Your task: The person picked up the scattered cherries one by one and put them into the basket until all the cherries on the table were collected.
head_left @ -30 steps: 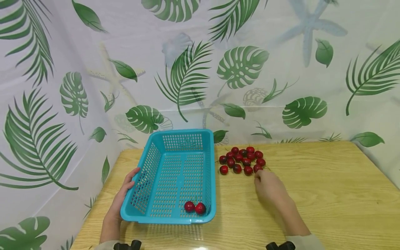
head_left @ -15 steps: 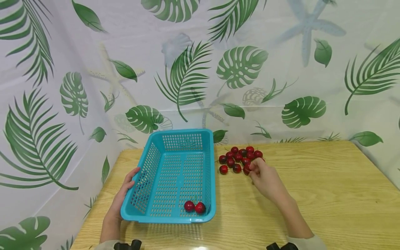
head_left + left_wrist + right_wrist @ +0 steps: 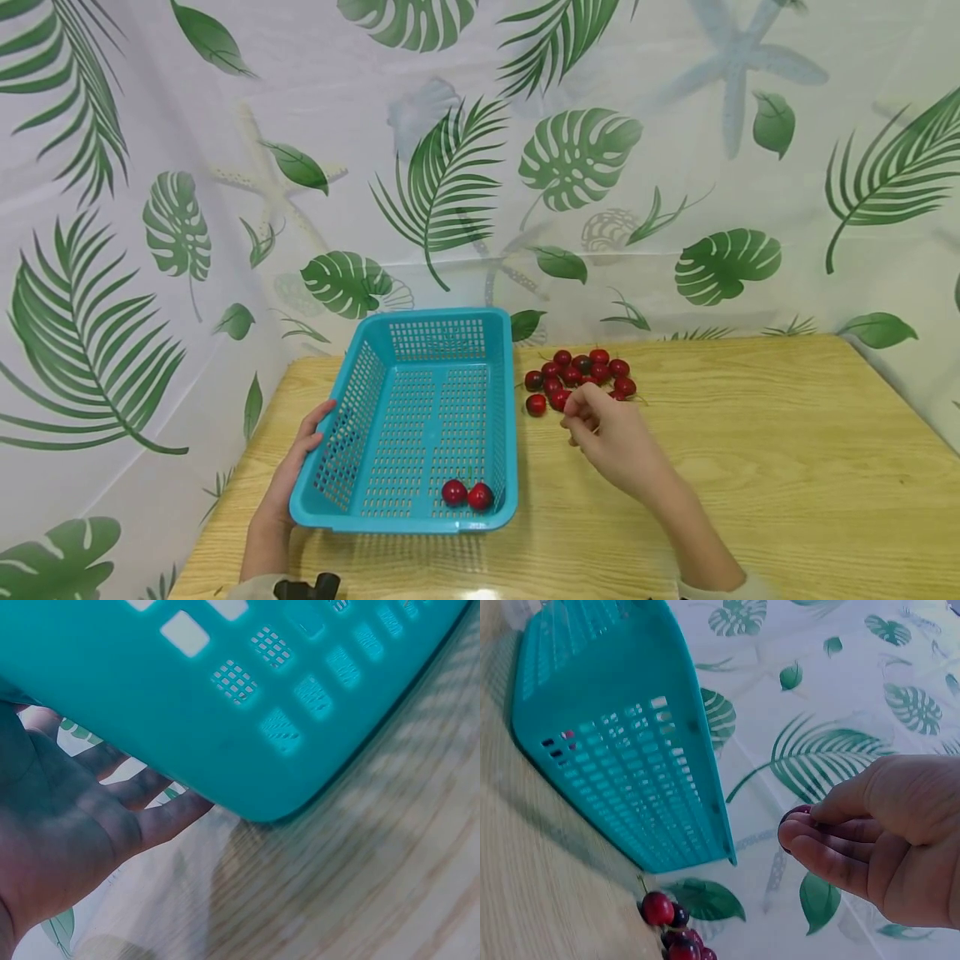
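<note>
A turquoise plastic basket [image 3: 431, 433] stands on the table, with two cherries, a left one [image 3: 453, 492] and a right one [image 3: 480, 497], in its near right corner. My left hand [image 3: 288, 475] holds the basket's left rim; in the left wrist view the fingertips are hidden behind the rim. To the basket's right, my right hand [image 3: 611, 437] is raised in front of a cluster of cherries [image 3: 570, 375]. The right wrist view shows a dark red cherry [image 3: 793, 814] pinched between its thumb and fingers, mostly covered by them.
The wooden table [image 3: 787, 450] extends to the right. A white cloth [image 3: 465, 192] printed with leaves and starfish hangs behind and to the left. The cherry cluster lies close to the basket's right wall, near the table's back edge.
My right hand has moved left and been lifted from the cluster's near right side, taking a cherry with it. The left hand and the basket have stayed in place.
</note>
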A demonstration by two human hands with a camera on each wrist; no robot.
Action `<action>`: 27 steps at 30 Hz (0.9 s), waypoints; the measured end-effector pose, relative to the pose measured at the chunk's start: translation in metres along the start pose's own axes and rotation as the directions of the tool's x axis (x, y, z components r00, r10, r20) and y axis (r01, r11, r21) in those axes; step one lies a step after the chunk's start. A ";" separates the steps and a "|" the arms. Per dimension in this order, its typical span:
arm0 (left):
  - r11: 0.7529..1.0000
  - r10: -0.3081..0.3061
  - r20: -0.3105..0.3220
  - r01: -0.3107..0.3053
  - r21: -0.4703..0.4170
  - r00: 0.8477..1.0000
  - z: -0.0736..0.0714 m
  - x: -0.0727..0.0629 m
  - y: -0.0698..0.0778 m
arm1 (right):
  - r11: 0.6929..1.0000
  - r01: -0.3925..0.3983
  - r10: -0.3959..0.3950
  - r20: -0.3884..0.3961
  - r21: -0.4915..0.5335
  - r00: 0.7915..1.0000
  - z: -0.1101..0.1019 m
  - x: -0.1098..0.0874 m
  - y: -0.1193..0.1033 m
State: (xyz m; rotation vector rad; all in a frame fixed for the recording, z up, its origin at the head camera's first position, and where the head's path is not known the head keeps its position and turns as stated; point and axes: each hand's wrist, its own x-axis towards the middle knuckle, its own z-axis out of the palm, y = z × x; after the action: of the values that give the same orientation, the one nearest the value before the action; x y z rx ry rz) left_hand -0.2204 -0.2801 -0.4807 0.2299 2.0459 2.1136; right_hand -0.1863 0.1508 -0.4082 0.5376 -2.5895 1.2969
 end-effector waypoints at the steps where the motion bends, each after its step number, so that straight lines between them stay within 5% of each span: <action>1: 1.000 0.000 0.002 0.000 -0.003 1.000 0.000 0.000 0.000 | 1.000 0.010 -0.010 0.014 0.002 1.000 0.001 -0.001 -0.003; 12: 1.000 0.003 0.010 -0.003 -0.007 1.000 0.000 0.001 0.000 | 0.985 0.149 -0.164 0.184 0.091 0.969 0.034 -0.001 -0.034; 21: 1.000 0.010 0.009 -0.010 0.000 1.000 -0.002 0.001 -0.001 | 0.957 0.289 -0.265 0.301 -0.036 0.916 0.072 0.011 -0.054; 27: 1.000 0.010 0.017 -0.010 -0.016 1.000 -0.001 0.002 0.000 | 0.936 0.329 -0.264 0.374 -0.122 0.889 0.091 0.020 -0.063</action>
State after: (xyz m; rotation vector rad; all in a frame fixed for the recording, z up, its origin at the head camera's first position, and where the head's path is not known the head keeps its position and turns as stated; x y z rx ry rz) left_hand -0.2221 -0.2805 -0.4807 0.2548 2.0217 2.1256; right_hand -0.1799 0.0385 -0.4098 1.1756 -2.7148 0.9186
